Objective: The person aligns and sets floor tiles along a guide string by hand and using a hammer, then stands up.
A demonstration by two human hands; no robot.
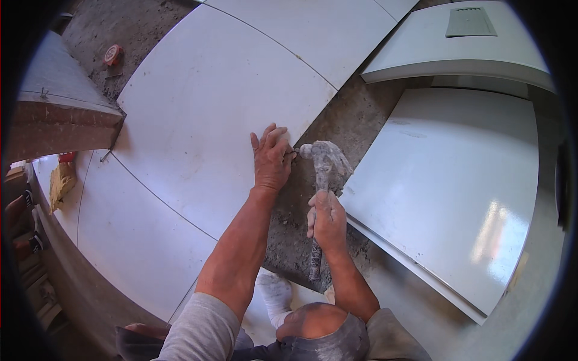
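My right hand is wrapped round the handle of a claw hammer; its head is coated in pale grey dust. The hammer's striking face is turned left, close against the fingers of my left hand. That hand rests at the edge of a large white floor tile. Its fingers pinch a thin, dark, nail-like piece beside the tile edge, mostly hidden by the fingers and the hammer. Below both hands lies a strip of rough grey mortar bed.
Glossy white tiles lie stacked at the right, with another white slab behind them. An orange-red tape measure sits on rough ground at the far left. A brown-faced raised block and a yellow sponge-like lump are at the left.
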